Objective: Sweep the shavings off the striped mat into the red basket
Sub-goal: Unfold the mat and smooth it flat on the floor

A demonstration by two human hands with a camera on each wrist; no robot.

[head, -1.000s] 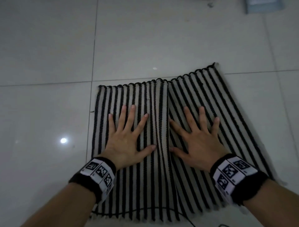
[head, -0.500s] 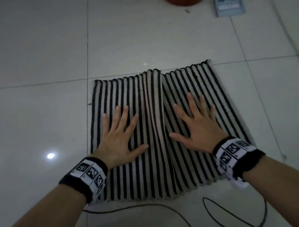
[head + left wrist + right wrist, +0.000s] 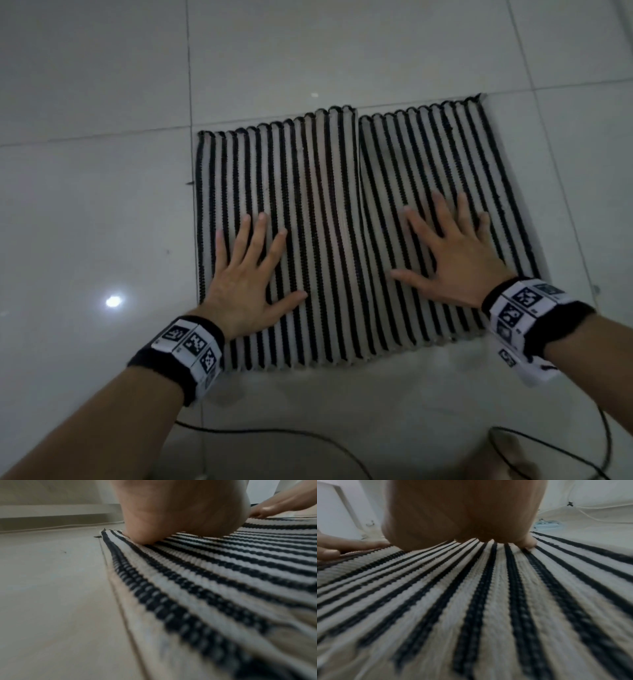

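Observation:
The black-and-white striped mat (image 3: 329,219) lies flat on the pale tiled floor, with a lengthwise ridge down its middle. My left hand (image 3: 246,277) presses flat on the mat's left half, fingers spread and straight. My right hand (image 3: 448,253) presses flat on the right half, also spread. The wrist views show each palm (image 3: 175,513) (image 3: 462,513) resting on the weave (image 3: 223,574) (image 3: 488,601). No shavings show on the mat, and the red basket is out of view.
Black cables (image 3: 308,442) curve over the floor just below the mat's near edge. A small dark speck (image 3: 189,183) lies by the mat's left edge. A pale blue object (image 3: 547,525) sits on the floor beyond the mat's far right corner.
My hands have slid apart, the right hand moving rightward, spreading the mat wider and flatter. The view dropped, so the red and blue objects at the top left the head view.

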